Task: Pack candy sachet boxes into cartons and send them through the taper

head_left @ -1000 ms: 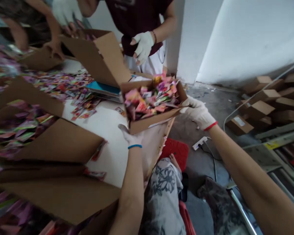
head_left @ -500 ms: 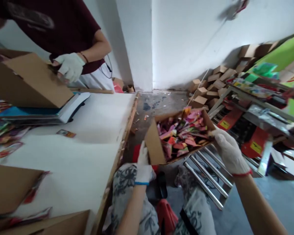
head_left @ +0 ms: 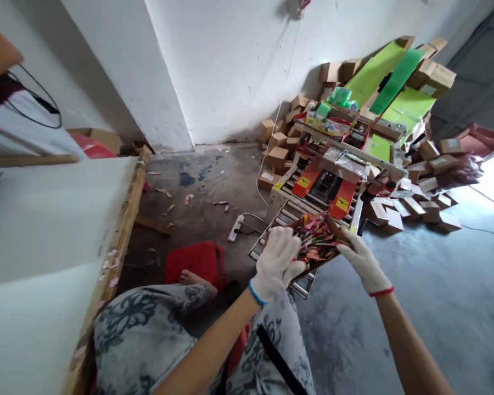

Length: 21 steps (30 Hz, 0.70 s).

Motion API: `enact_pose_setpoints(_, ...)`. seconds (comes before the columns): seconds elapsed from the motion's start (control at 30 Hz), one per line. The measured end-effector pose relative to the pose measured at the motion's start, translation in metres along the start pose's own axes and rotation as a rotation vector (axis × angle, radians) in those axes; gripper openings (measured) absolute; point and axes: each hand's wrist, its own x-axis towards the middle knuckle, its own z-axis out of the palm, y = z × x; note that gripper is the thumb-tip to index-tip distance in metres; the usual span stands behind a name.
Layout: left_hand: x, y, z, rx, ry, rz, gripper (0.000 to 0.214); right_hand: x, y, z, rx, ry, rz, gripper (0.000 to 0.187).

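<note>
Both my hands wear white gloves and grip a brown cardboard box point(head_left: 319, 246) full of colourful small packets. My left hand point(head_left: 276, 262), with a blue cuff, holds the box's near left side. My right hand point(head_left: 362, 262), with a red cuff, holds its right side. The box hangs low over the metal rollers of a conveyor machine point(head_left: 308, 192), to my right of the white table point(head_left: 45, 219). My knees in patterned trousers point(head_left: 148, 329) are below.
A red stool point(head_left: 195, 262) stands on the concrete floor by the table's wooden edge. A white power strip point(head_left: 234, 227) lies on the floor. Piles of small brown cartons point(head_left: 278, 145) and green sheets point(head_left: 379, 77) sit against the wall. Another person's clothing shows at far left.
I have swung right, away from the table, carrying the box of packets from the table edge down to the roller conveyor. The co-worker has almost left the view.
</note>
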Motion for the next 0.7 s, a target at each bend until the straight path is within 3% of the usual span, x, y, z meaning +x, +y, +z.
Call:
enact_pose_setpoints(0.07,0.026,0.001,-0.006,0.144,-0.202,0.190,0.066,0.012,-0.003,-0.005,-0.041,-0.136,-0.064,0.073)
enact_pose_setpoints(0.1,0.037,0.001,-0.005,0.198,-0.289,0.212,0.064,0.017,-0.006,-0.006,-0.050,-0.225,-0.102,0.077)
enact_pose_setpoints(0.2,0.052,0.001,0.013,0.320,-0.467,0.091,0.058,0.025,-0.021,-0.009,-0.082,-0.477,-0.169,0.082)
enact_pose_setpoints(0.33,0.051,-0.002,0.040,0.369,-0.592,-0.041,0.055,0.034,-0.037,-0.010,-0.133,-0.707,-0.149,0.067)
enact_pose_setpoints(0.47,0.055,-0.019,0.035,0.181,-0.591,-0.120,0.050,0.058,-0.048,0.000,-0.238,-0.846,-0.063,0.050)
enact_pose_setpoints(0.6,0.056,-0.037,0.014,-0.189,-0.401,-0.115,0.045,0.086,-0.063,0.024,-0.655,-0.787,0.011,0.038)
enact_pose_setpoints(0.7,0.050,-0.032,0.004,-0.228,-0.360,-0.085,0.050,0.089,-0.069,0.037,-0.843,-0.742,0.056,0.044)
